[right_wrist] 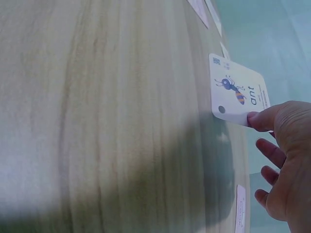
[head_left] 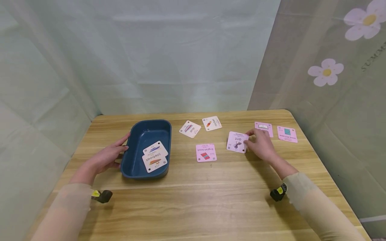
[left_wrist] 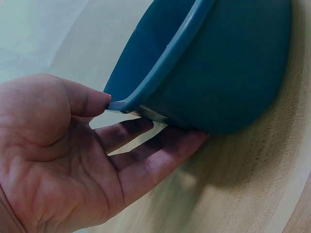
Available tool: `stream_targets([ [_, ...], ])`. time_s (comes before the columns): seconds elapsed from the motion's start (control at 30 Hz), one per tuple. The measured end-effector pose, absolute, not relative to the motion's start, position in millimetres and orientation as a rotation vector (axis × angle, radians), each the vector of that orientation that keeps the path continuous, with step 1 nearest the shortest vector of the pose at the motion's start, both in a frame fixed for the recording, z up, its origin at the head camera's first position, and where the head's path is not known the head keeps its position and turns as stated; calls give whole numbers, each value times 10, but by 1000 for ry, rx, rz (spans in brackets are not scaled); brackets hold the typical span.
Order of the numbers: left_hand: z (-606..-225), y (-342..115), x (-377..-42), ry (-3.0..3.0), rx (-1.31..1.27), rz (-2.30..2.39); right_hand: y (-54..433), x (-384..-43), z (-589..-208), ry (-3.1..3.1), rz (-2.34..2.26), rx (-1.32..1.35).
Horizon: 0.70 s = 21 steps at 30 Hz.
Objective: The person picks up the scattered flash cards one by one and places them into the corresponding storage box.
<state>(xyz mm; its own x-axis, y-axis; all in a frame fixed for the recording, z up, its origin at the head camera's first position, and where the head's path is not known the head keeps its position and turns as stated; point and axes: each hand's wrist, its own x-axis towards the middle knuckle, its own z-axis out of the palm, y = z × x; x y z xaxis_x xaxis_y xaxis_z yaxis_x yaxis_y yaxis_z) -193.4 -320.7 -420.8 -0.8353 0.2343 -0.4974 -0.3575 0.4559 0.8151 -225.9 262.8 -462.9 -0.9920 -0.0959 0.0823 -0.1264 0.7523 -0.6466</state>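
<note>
My right hand (head_left: 261, 144) pinches a square picture card marked "ant" (head_left: 237, 142) by its edge, between thumb and forefinger. In the right wrist view the ant card (right_wrist: 239, 92) is tilted up, its printed face showing, and the other fingers are loosely bent. On the left, my left hand (head_left: 109, 154) grips the side of a deep blue plastic basin (head_left: 126, 167). The left wrist view has the thumb (left_wrist: 92, 101) at the basin's rim (left_wrist: 160, 63) and the fingers under it against the outer wall. Inside lie a "lifeboat" card (head_left: 154, 162) and another boat card (head_left: 155, 149), overlapping.
A "ship" card (head_left: 190, 129) and a "rocket" card (head_left: 212, 123) lie toward the table's back edge. Nearer is a pink "English book" card (head_left: 206, 153). Two more pink cards, an open-book card (head_left: 264, 127) and a teal-picture card (head_left: 287, 134), lie at the right.
</note>
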Motion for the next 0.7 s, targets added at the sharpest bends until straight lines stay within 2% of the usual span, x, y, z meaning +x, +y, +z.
stream_targets([
  [0.7, -4207, -3202, -1935, 2152, -106, 1393, 2708, -2240, -4510, -2861, 1143, 197],
])
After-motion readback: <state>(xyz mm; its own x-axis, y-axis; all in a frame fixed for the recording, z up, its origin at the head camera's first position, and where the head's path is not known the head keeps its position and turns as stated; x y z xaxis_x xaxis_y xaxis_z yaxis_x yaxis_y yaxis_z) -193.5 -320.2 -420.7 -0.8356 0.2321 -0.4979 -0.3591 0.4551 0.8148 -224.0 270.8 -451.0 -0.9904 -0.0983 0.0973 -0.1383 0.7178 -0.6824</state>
